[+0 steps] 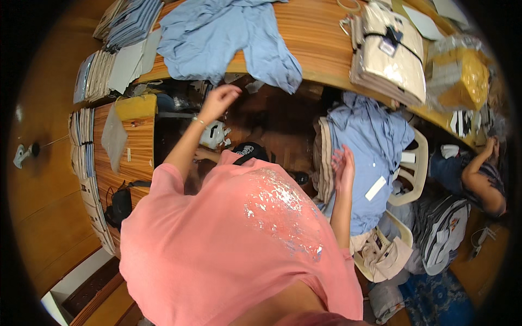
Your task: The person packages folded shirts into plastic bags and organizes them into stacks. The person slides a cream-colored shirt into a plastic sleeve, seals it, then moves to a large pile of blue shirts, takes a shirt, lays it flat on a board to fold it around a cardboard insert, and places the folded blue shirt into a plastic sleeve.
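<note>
A light blue garment is spread over the far wooden table, its lower parts hanging past the near edge. My left hand is raised just below that edge, its fingers loosely bent and nothing visible in them. To the right, my right hand is up with its fingers apart and holds nothing that I can see. Beside it lies a heap of blue garments on a pale plastic chair, with a white tag on the cloth. Folded beige garments are stacked at the heap's left side.
Bagged beige garments and a yellow taped parcel sit at the table's right. Folded stacks line the left. A wooden side table bears a clear plastic bag. Another person's arm shows at far right.
</note>
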`<state>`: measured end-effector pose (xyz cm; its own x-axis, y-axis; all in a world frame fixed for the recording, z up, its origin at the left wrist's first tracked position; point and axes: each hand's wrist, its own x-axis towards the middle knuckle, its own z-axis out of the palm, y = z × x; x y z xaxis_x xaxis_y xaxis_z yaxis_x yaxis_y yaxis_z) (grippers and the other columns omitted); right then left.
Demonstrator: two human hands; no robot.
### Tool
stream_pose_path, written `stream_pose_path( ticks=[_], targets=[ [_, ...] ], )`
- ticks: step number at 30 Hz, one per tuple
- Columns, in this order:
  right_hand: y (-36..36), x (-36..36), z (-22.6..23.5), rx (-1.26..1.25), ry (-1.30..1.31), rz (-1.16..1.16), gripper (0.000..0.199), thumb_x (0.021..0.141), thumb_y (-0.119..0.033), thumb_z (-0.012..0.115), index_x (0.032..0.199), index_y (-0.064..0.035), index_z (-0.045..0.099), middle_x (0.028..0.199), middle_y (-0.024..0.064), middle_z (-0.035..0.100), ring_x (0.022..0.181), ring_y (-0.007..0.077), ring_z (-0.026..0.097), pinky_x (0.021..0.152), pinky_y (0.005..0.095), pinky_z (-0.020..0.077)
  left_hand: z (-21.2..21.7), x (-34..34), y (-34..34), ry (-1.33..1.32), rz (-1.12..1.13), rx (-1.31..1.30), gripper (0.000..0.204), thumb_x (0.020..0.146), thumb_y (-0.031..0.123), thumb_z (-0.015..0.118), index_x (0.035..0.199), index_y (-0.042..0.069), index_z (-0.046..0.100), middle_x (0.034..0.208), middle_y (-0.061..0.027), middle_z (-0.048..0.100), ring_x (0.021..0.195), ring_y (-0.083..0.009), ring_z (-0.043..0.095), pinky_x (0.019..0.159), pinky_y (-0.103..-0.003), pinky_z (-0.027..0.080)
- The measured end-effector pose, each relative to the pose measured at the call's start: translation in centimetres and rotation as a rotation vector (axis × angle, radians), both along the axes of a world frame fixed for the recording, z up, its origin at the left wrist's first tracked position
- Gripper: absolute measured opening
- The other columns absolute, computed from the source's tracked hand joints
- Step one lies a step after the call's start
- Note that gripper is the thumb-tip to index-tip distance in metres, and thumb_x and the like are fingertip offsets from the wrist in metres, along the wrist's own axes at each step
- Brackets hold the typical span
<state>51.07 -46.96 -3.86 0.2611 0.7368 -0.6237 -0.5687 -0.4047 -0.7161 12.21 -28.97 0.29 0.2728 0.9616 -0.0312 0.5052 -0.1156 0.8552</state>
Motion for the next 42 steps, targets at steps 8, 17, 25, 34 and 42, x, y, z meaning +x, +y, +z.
stream_pose_path(
  ticks=[8,17,25,34,42],
  targets=[
    [24.2,-22.8,5.9,0.719,-1.113,0.429,0.041,0.083,-0.023,0.055,0.12,-0.0073,0.049,0.12,0.0159,0.045,0.11,0.0319,0.042,0.096,0.0411,0.0303,3.1,-11.2,20.5,-0.058,0.395,0.436,0.023,0.081,0.021,0.061,0.097,0.005,0.061,0.088,-0.007,0.063,0.081,-0.017,0.058,0.074,-0.028,0.044],
    [37.0,-10.5,2.1,0.227,-1.8,0.827,0.042,0.086,-0.038,0.049,0.127,-0.0336,0.045,0.138,0.0119,0.033,0.13,0.032,0.026,0.101,0.0588,0.0165,4.4,-12.2,40.2,0.203,0.271,0.277,0.055,0.069,0.038,0.071,0.107,0.0,0.058,0.088,-0.0157,0.063,0.087,-0.033,0.059,0.079,-0.039,0.047],
    [40.6,-20.6,4.3,0.408,-1.58,0.315,0.027,0.08,-0.027,0.059,0.09,-0.0016,0.061,0.085,0.0157,0.057,0.085,0.0319,0.05,0.075,0.0406,0.0402,9.4,-16.6,41.2,-0.037,0.407,0.837,0.034,0.077,0.02,0.064,0.105,0.002,0.054,0.099,-0.0122,0.058,0.093,-0.0247,0.053,0.082,-0.034,0.041],
    [31.9,-17.5,14.8,0.364,-0.722,0.602,0.02,0.078,-0.014,0.065,0.091,-0.0006,0.059,0.083,0.0008,0.056,0.08,0.0109,0.052,0.075,0.025,0.041,-0.7,-20.5,21.6,0.642,0.543,0.488,0.038,0.073,0.027,0.068,0.098,0.004,0.052,0.108,-0.011,0.048,0.104,-0.0319,0.041,0.087,-0.044,0.033],
    [26.6,-11.3,8.2,0.023,-1.052,0.526,0.032,0.083,-0.027,0.061,0.085,0.0051,0.061,0.072,0.0053,0.059,0.07,0.011,0.052,0.064,0.0261,0.0413,-1.9,-23.3,21.3,-0.084,0.247,-0.07,0.03,0.085,0.026,0.056,0.098,0.0,0.052,0.091,-0.0103,0.056,0.086,-0.022,0.054,0.079,-0.03,0.042]
  ],
)
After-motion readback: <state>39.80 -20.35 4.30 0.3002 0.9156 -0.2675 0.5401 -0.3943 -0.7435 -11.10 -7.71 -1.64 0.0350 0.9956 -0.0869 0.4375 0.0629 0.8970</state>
